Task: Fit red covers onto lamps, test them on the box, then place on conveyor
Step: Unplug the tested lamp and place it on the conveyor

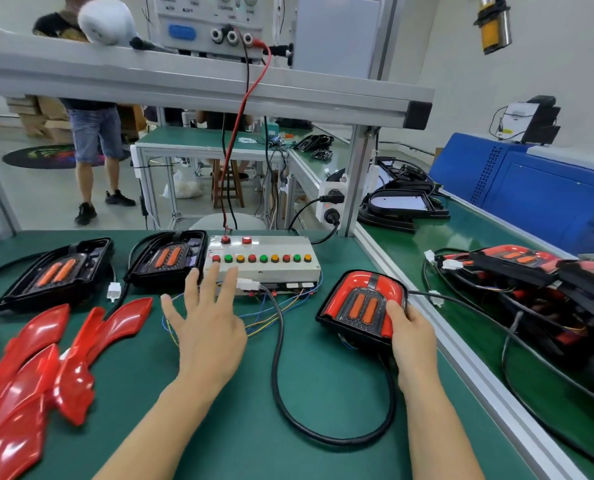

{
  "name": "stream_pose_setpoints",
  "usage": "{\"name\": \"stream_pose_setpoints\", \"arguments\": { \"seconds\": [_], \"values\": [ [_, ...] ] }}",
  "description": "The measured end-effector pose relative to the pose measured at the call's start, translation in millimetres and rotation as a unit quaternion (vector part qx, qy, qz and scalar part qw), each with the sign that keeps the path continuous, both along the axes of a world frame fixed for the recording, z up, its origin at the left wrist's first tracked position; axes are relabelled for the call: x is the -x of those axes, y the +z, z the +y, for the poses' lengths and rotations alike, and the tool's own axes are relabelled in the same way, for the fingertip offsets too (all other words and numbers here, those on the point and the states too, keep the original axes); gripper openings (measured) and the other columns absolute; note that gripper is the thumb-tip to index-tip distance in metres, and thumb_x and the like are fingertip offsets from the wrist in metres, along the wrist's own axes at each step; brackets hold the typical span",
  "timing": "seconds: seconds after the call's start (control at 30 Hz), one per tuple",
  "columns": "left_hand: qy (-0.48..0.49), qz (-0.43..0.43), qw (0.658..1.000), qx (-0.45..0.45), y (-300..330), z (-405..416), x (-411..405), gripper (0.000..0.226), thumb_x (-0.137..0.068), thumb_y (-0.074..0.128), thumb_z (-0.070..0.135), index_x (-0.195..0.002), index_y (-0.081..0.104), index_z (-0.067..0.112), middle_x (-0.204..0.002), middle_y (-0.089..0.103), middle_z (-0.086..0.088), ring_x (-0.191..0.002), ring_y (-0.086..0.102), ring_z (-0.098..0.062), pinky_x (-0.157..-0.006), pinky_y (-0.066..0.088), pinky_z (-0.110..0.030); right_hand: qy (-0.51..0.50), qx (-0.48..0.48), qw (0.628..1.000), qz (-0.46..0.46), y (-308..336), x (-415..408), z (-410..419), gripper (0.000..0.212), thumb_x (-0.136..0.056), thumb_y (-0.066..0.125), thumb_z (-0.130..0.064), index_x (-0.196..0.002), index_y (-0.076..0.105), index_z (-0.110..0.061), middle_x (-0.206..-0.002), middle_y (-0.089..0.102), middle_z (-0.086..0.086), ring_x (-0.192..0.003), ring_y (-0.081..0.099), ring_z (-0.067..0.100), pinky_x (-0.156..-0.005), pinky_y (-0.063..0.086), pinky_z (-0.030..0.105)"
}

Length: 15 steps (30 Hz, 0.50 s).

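Note:
A lamp with a red cover fitted point(359, 303) lies on the green table to the right of the white test box point(264, 263). My right hand point(411, 336) grips its near right corner, thumb on the red cover. Its black cable loops across the table to a white plug point(249, 284) at the box's front. My left hand point(207, 323) hovers with fingers spread over the box's near left edge, fingertips just short of the row of coloured buttons. Two uncovered black lamps point(165, 259) point(58, 271) lie to the left of the box. Several loose red covers point(36, 375) lie at the near left.
The conveyor belt point(496, 244) runs along the right behind an aluminium rail and carries a heap of finished lamps point(538, 289) and black housings point(403, 206). A power supply point(209, 26) stands on the overhead shelf, red lead down to the box. A person stands far left.

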<state>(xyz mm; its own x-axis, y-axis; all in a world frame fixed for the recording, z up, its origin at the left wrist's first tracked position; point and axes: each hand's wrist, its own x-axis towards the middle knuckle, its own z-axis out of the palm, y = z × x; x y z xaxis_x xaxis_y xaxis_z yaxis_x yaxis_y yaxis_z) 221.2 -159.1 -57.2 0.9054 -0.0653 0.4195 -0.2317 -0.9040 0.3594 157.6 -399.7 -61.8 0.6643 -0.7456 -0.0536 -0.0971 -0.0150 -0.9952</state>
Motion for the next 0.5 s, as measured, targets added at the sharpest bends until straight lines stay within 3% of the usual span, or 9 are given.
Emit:
{"name": "stream_pose_setpoints", "arguments": {
  "seconds": [0.13,0.27,0.33,0.43,0.5],
  "values": [
    [0.010,0.010,1.000,-0.003,1.2,10.2,0.8,0.069,-0.091,0.044,0.014,-0.151,0.014,0.031,-0.158,0.009,0.006,-0.146,-0.005,-0.020,-0.112,-0.007,-0.057,-0.018,0.117,0.992,0.045,3.2,4.6,0.9,0.020,-0.097,0.050,-0.032,-0.103,0.063,-0.019,-0.101,0.068,0.002,-0.086,0.060,0.017,-0.067,0.042,0.030],
    [0.018,0.029,0.999,0.004,-7.9,13.3,-3.2,0.067,-0.092,0.043,0.017,-0.151,0.013,0.032,-0.158,0.009,0.007,-0.146,-0.004,-0.020,-0.112,-0.005,-0.058,-0.008,0.226,0.968,0.114,7.8,8.0,8.3,0.033,-0.099,0.045,-0.031,-0.125,0.057,-0.014,-0.126,0.061,0.008,-0.111,0.055,0.029,-0.095,0.045,0.044],
    [0.017,0.041,0.999,0.002,-10.4,14.7,-7.2,0.066,-0.093,0.041,0.019,-0.151,0.012,0.033,-0.158,0.008,0.006,-0.146,-0.005,-0.020,-0.112,-0.006,-0.058,-0.007,0.277,0.948,0.159,11.9,9.8,13.0,0.035,-0.099,0.043,-0.032,-0.125,0.057,-0.012,-0.127,0.059,0.010,-0.119,0.052,0.033,-0.103,0.040,0.049],
    [0.007,0.064,0.998,-0.017,-14.7,16.0,-11.2,0.063,-0.095,0.039,0.021,-0.150,0.012,0.033,-0.159,0.007,0.005,-0.146,-0.005,-0.021,-0.112,-0.004,-0.058,-0.025,0.409,0.880,0.239,21.2,7.2,26.5,0.037,-0.098,0.041,-0.034,-0.124,0.057,-0.013,-0.138,0.051,0.009,-0.130,0.043,0.031,-0.115,0.017,0.055],
    [0.002,0.078,0.996,-0.033,-17.8,16.3,-11.8,0.062,-0.096,0.037,0.022,-0.150,0.011,0.034,-0.159,0.005,0.006,-0.147,-0.005,-0.022,-0.112,-0.003,-0.059,-0.029,0.478,0.850,0.219,29.0,2.1,44.3,0.037,-0.099,0.043,-0.033,-0.130,0.055,-0.018,-0.146,0.045,0.003,-0.137,0.036,0.022,-0.115,0.001,0.054]
  ]
}}
